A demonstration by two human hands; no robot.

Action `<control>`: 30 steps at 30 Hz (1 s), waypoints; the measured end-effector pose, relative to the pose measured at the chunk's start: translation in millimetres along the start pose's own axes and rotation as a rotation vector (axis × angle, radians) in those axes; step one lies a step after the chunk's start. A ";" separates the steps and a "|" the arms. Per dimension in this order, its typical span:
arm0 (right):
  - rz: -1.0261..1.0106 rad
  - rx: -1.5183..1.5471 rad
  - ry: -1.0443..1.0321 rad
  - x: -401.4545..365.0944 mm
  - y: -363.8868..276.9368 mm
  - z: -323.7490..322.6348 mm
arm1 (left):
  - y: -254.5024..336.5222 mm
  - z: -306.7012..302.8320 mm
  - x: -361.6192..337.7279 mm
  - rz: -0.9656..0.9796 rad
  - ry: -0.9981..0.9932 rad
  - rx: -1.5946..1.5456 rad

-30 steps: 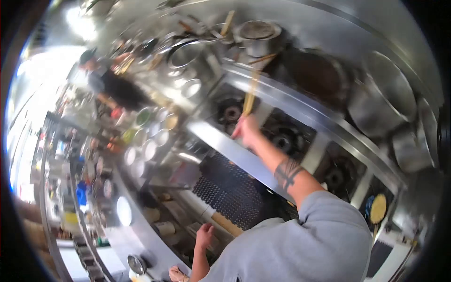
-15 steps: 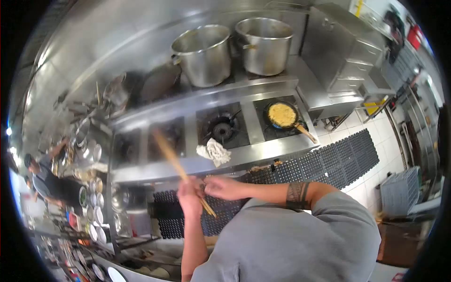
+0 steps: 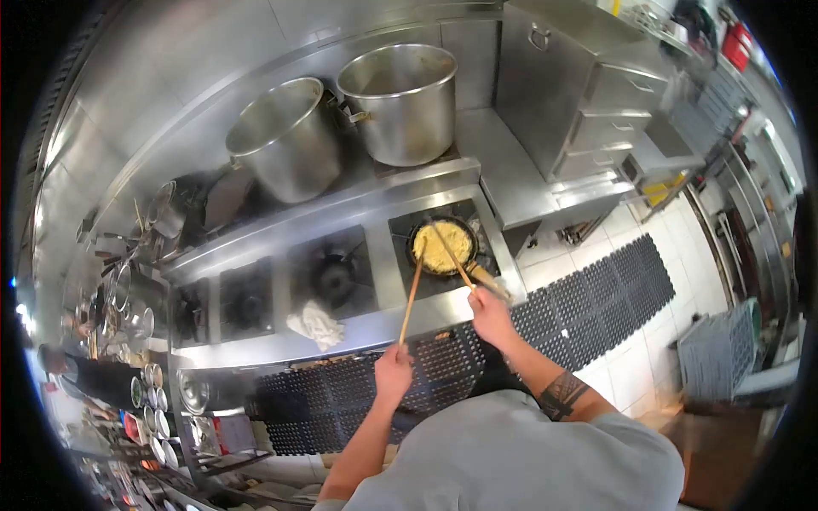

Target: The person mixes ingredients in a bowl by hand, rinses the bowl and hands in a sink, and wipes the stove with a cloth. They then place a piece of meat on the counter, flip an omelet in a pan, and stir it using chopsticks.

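Observation:
A yellow omelette (image 3: 445, 247) lies in a round black frying pan (image 3: 470, 228) on the right-hand burner. The pan's wooden handle (image 3: 492, 283) points toward the front right of the stove. My left hand (image 3: 394, 372) is closed around the lower end of a long wooden chopstick (image 3: 411, 302), whose tip reaches the omelette's left side. In my right hand (image 3: 492, 315), just below the pan handle, is a second long wooden chopstick (image 3: 460, 269). It crosses over the omelette toward the pan's far side.
A crumpled white cloth (image 3: 316, 325) rests on the stove's front edge (image 3: 375, 317). Two big steel stockpots (image 3: 409, 123) stand behind the burners. Black rubber mats (image 3: 588, 298) cover the floor. At the far left, a person (image 3: 98, 379) stands near several bowls and pans.
The chopsticks were held together in front of me, away from the pan. Now each hand has one, and both reach over the omelette. My view has shifted right.

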State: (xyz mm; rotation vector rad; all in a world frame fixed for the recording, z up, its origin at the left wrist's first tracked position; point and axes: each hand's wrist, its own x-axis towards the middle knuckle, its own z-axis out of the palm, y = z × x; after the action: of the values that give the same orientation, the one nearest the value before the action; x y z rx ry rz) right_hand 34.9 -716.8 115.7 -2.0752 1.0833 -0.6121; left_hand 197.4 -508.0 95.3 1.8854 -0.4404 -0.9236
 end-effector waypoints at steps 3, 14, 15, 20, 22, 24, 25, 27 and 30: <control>0.089 -0.307 -0.176 37.0 73.4 -49.9 | -8.1 22.6 31.5 0.208 0.197 0.567; 0.023 -0.055 -0.463 73.3 178.0 -13.9 | 27.6 84.2 6.4 -0.154 0.392 0.455; 0.051 -0.047 -0.497 76.4 176.2 -17.7 | 27.5 85.9 4.8 -0.168 0.393 0.499; -0.115 -0.041 -0.344 117.0 159.2 -57.8 | 46.5 92.1 15.9 -0.045 0.500 0.671; -0.170 -0.190 -0.463 154.5 153.1 -77.6 | 59.3 84.4 36.1 0.057 0.366 0.816; -0.258 -0.325 -0.479 185.0 146.9 -78.1 | 79.0 82.1 56.4 0.013 0.312 0.897; -0.333 -0.446 -0.489 198.4 142.0 -78.0 | 87.6 80.7 66.7 -0.029 0.248 0.994; -0.357 -0.510 -0.493 216.5 129.3 -74.3 | 96.3 77.1 84.3 -0.025 0.238 1.022; -0.373 -0.605 -0.510 236.3 116.0 -66.0 | 102.2 69.9 105.5 -0.032 0.240 1.054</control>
State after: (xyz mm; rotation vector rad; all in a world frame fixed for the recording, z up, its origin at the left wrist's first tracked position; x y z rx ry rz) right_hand 58.7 -985.8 89.0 -2.7778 0.6245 0.1227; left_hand 221.5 -666.5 123.2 2.9084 -0.8529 -0.4694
